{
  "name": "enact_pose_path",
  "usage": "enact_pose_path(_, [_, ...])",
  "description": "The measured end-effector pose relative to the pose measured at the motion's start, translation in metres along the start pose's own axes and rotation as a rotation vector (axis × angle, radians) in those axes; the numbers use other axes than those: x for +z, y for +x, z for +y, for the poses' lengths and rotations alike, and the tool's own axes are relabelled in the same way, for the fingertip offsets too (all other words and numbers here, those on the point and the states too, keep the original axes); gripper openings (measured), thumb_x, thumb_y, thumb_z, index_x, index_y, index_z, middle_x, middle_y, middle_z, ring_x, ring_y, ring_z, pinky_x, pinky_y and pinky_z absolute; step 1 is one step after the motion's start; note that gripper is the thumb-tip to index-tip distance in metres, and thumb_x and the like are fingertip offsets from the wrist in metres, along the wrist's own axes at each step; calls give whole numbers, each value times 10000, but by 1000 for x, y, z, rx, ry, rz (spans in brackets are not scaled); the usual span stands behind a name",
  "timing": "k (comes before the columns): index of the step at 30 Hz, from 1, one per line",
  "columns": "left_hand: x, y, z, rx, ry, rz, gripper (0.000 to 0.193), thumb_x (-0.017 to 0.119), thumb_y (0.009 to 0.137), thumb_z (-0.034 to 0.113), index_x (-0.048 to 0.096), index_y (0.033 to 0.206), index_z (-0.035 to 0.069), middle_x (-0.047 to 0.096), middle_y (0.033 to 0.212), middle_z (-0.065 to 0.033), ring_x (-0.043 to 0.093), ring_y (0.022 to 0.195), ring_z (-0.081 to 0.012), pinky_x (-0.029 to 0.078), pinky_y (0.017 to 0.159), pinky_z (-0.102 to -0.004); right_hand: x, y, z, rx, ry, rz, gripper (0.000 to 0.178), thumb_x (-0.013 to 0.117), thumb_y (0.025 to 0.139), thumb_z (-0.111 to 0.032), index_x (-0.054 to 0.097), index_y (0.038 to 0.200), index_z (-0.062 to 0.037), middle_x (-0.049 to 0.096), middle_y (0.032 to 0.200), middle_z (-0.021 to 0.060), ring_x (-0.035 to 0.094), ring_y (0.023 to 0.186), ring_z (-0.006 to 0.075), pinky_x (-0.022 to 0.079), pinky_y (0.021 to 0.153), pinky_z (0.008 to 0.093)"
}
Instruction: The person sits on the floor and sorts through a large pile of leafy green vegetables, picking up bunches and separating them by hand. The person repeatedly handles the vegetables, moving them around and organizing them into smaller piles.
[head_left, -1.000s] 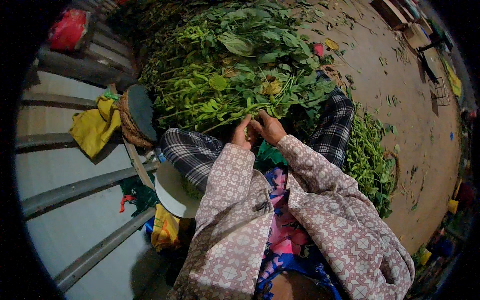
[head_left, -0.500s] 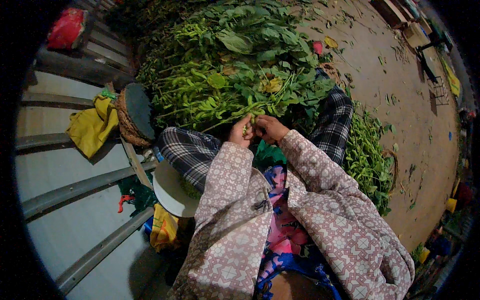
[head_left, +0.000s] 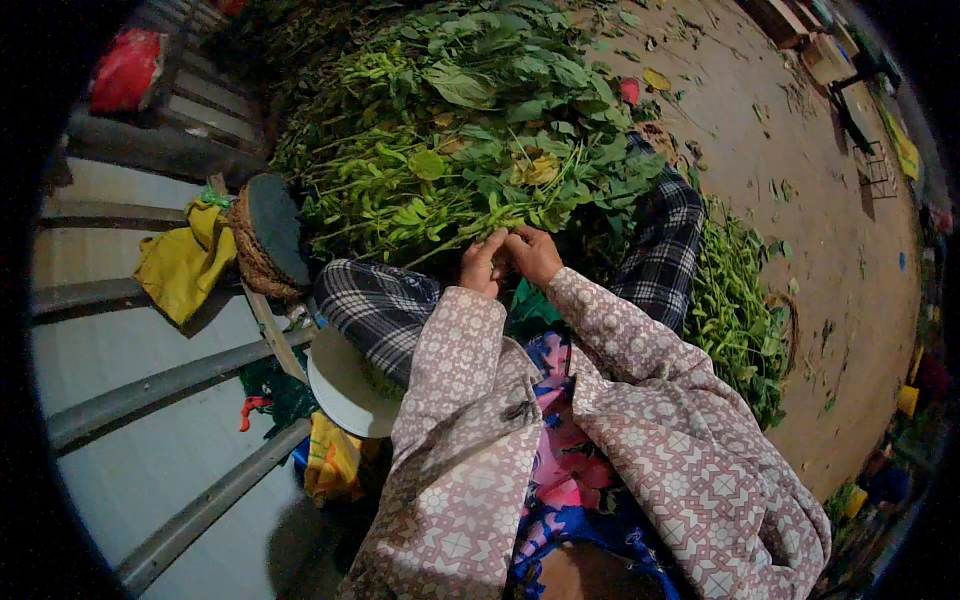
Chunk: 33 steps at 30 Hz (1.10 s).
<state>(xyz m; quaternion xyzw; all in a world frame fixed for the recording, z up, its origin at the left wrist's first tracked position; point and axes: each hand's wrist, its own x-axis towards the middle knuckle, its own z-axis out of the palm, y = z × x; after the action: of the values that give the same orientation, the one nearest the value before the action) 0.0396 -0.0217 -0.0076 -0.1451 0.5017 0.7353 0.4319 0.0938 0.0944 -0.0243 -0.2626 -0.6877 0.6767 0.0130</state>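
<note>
My left hand (head_left: 482, 266) and my right hand (head_left: 533, 254) meet, fingers closed, at the near edge of a heap of green bean plants (head_left: 440, 205). A stem with pods (head_left: 490, 222) runs up to the fingertips of both hands. Fingers curl over what the left palm holds; half a second ago green pods showed there. My right fingers are pinched together, and what lies between them is hidden. The plants carry plump green pods and broad leaves, some yellowed. Below my hands a dark green cloth or bag (head_left: 533, 305) shows between my legs.
By my left knee stands a white bowl (head_left: 345, 385) with some green inside. Further left are a round woven stool (head_left: 272, 235), a yellow cloth (head_left: 185, 262) and a ribbed metal sheet (head_left: 120, 365). More bean plants (head_left: 735, 310) lie right of my right knee on the brown floor (head_left: 790, 180).
My right hand has drawn slightly left and up against the left one. The left hand has turned inward, and the pods seen in it before are now covered.
</note>
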Motion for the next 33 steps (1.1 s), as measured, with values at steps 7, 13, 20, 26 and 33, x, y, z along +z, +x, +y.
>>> enact_pose_path(7, [-6,17,-19,44,-265,98,308,627,788,351,598,945,88,608,859,-49,590,760,-188,495,639,-348,6,-7,-21,-25,-146,101,255,545,827,-224,597,880,21,605,665,93,544,563,151,436,521,307])
enact_pose_path(13, [15,3,-5,14,-245,215,310,574,799,362,598,925,80,602,810,-51,587,748,-187,486,637,-339,6,-21,-37,-242,-477,116,291,596,771,-299,605,884,-31,626,727,185,612,631,323,473,583,406])
enact_pose_path(20, [2,21,-22,157,-82,247,307,519,810,367,598,896,82,605,846,-50,576,748,-192,471,667,-335,3,-26,-56,-176,-635,6,309,578,769,-329,599,919,-59,624,747,198,609,694,378,482,642,474])
enact_pose_path(26, [-24,38,-38,36,-452,-75,324,450,878,358,595,960,80,622,934,-72,591,848,-226,483,760,-347,-6,-18,-80,-298,-415,-26,251,599,791,-247,576,944,-49,622,798,201,603,731,371,477,649,431])
enact_pose_path(33, [-12,35,-30,-11,-454,-99,354,376,919,339,587,1035,79,623,996,-98,590,903,-264,474,831,-407,-5,14,-101,-280,-929,-96,328,603,761,-304,535,994,-83,623,856,176,597,792,358,472,665,459])
